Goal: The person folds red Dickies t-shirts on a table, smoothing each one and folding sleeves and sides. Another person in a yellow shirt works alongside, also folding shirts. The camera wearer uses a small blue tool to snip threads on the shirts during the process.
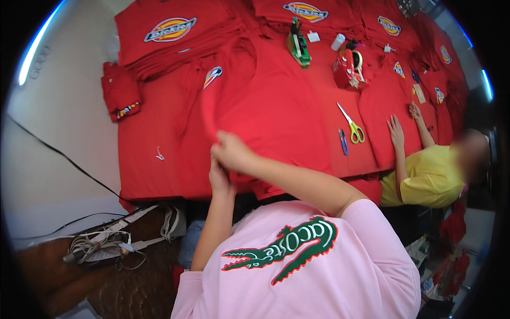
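Note:
A red T-shirt (281,117) lies partly spread on the red table in front of me, with a bit of its printed logo showing near the far left. My right hand (232,153) is closed on the shirt's raised near-left edge. Just below it my left hand (219,178) is also closed, pressed against the right hand on the same red fabric; its fingers are partly hidden. From the hands a taut, slightly blurred fold of cloth runs up toward the far side.
Stacks of red shirts (170,34) line the table's far side. Yellow-handled scissors (356,133), a blue pen-like tool (343,142), a green tape dispenser (299,45) and a red tape dispenser (348,69) lie right. A person in yellow (433,178) handles another shirt. Tangled cables (101,244) lie lower left.

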`<state>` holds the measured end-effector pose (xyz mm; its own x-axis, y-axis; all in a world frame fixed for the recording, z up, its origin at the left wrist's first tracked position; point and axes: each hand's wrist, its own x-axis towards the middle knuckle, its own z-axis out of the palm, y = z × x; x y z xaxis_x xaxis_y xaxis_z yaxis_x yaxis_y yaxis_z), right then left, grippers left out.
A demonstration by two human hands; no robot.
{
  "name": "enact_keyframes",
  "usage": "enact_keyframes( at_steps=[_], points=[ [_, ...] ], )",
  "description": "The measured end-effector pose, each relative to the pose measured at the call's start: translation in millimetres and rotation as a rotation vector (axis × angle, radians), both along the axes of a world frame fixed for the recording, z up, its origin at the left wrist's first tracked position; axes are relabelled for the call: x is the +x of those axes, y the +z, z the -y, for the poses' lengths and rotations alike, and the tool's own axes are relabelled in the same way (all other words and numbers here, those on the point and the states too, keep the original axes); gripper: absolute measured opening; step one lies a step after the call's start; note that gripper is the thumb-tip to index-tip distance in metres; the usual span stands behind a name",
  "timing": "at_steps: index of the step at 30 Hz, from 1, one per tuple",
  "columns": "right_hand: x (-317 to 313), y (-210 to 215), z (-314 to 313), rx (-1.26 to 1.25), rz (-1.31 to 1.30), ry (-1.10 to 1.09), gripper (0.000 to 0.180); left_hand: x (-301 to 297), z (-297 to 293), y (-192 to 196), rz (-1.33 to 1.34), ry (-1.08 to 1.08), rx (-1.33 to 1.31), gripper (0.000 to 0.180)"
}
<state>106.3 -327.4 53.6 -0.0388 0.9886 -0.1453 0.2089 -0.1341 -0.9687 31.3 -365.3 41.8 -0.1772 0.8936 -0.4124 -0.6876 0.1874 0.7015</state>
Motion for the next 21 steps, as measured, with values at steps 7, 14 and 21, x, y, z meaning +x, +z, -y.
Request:
enact_keyframes(
  at_steps=[7,14,21],
  points=[
    [3.6,151.4,93.4,-0.143,-0.315,1.252,0.043,-59.5,-20.3,98.8,-0.078,-0.239,0.355,0.026],
    [104.9,167.9,120.5,-0.068,-0.763,0.519,0.073,-93.2,-154.5,140.7,-0.840,-0.472,0.684,0.037],
    [186.9,39.9,125.1,-0.050,-0.646,-0.373,0.056,-4.8,-236.9,-8.1,-1.622,-0.712,0.989,0.048]
  ],
)
